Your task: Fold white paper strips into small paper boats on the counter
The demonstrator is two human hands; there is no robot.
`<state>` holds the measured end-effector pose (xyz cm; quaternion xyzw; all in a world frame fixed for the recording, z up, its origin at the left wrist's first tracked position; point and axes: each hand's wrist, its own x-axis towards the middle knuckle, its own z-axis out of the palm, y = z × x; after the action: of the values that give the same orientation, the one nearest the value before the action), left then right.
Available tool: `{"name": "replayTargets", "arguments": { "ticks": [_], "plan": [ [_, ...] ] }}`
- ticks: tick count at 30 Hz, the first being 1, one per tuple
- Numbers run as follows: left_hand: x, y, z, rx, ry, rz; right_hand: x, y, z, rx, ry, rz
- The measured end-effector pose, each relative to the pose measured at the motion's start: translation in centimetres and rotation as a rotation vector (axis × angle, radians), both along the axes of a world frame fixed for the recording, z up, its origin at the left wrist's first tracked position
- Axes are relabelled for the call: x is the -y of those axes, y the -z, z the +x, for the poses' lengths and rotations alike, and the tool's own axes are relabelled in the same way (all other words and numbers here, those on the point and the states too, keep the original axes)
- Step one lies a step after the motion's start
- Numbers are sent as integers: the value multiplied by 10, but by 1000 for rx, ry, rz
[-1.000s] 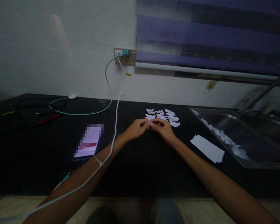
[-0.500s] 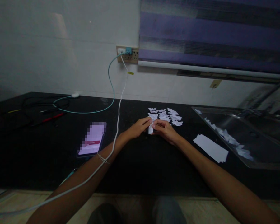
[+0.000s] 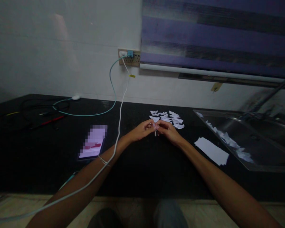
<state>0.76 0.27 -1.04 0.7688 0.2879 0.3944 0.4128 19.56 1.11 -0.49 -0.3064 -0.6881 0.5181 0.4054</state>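
My left hand [image 3: 142, 130] and my right hand [image 3: 167, 130] meet over the black counter [image 3: 142, 164], both pinching a small folded white paper piece [image 3: 155, 129] between their fingertips. Just behind the hands lies a cluster of several small folded white paper shapes [image 3: 167, 118]. A stack of white paper sheets [image 3: 212, 150] lies to the right of my right forearm.
A lit phone [image 3: 93, 141] lies left of my left arm. A white cable [image 3: 120, 110] runs from the wall socket [image 3: 129, 57] over my left forearm; a teal cable [image 3: 90, 114] curves left. A steel sink [image 3: 247, 139] with paper scraps sits at right. Wires and pens lie far left.
The paper piece between my fingers now looks narrower, turned or folded thinner than half a second ago. Both hands stay together in nearly the same place.
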Motion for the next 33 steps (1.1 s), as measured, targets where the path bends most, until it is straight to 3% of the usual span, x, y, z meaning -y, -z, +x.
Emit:
{"name": "replayTargets", "arguments": {
  "ticks": [6, 14, 19, 26, 33],
  "plan": [
    [4, 0, 3, -58, 22, 17, -2, 3, 1, -1, -7, 2],
    [3, -3, -3, -261, -253, 227, -6, 6, 4, -60, -25, -71],
    [5, -5, -1, -260, -242, 272, -4, 6, 5, -85, -58, -49],
    [3, -2, -3, -223, -255, 325, -4, 6, 4, -130, -57, -157],
    [5, -5, -3, -279, -248, 398, -7, 7, 4, -11, -46, -7]
  ]
}}
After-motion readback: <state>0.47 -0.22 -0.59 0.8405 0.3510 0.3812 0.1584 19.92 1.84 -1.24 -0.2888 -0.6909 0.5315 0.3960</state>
